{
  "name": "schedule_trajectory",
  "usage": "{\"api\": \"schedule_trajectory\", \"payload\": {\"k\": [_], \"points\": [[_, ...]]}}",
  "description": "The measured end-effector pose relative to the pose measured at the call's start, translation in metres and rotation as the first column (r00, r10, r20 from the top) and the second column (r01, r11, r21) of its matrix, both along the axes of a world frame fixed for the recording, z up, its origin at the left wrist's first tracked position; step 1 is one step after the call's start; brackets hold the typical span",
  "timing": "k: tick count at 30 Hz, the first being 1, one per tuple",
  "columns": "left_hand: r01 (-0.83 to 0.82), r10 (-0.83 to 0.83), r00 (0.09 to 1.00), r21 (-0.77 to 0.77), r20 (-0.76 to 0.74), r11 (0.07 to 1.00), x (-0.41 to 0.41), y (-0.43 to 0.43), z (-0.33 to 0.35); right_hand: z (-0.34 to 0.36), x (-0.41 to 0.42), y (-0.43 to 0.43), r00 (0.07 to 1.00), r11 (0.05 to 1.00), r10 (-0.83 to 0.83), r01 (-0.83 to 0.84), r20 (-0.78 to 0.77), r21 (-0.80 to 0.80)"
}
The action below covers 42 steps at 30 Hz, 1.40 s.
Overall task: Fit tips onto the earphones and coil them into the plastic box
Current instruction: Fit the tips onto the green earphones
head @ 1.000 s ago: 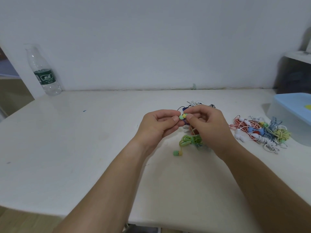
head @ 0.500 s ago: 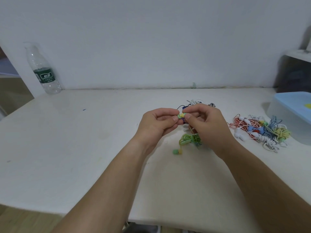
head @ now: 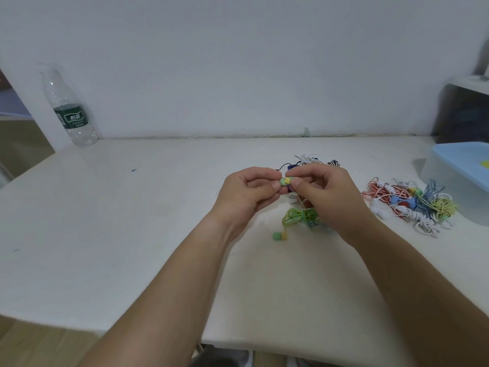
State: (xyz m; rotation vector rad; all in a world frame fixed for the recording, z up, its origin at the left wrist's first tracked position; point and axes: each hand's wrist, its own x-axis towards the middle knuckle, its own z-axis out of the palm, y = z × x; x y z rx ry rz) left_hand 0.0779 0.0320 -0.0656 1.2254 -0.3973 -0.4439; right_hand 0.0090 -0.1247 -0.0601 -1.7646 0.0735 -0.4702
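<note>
My left hand (head: 247, 194) and my right hand (head: 325, 193) meet above the table's middle, both pinching one green-and-yellow earbud (head: 285, 181) between thumb and fingers. Its green cable bundle (head: 299, 217) hangs below my right hand. The second earbud (head: 279, 236), green with a yellow part, dangles down to the table. The plastic box (head: 455, 176), translucent with a light blue lid, stands at the right edge, apart from both hands.
A heap of coloured earphones (head: 410, 202) lies between my right hand and the box. More earphones (head: 312, 160) lie just behind my hands. A clear water bottle (head: 70, 107) stands at the back left by the wall. A dark object (head: 463, 112) sits at the far right.
Both hands have stayed together on the earbud, with only small finger shifts. The view has drifted slightly.
</note>
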Motion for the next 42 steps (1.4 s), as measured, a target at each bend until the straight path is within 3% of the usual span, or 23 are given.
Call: {"api": "schedule_trajectory", "payload": {"k": [19,42], "points": [[0.125,-0.126,0.992,-0.038,-0.007,0.991,-0.0012,0.0047,0.0020,0.0048,-0.0070,-0.0072,0.981,0.972,0.191,-0.186,-0.025,0.147],[0.072,-0.072,0.997,0.002,0.009,0.997,-0.0035,0.0050,0.0030,0.0037,-0.0069,-0.0073,0.996,0.996,0.089,-0.089,0.013,-0.010]]}}
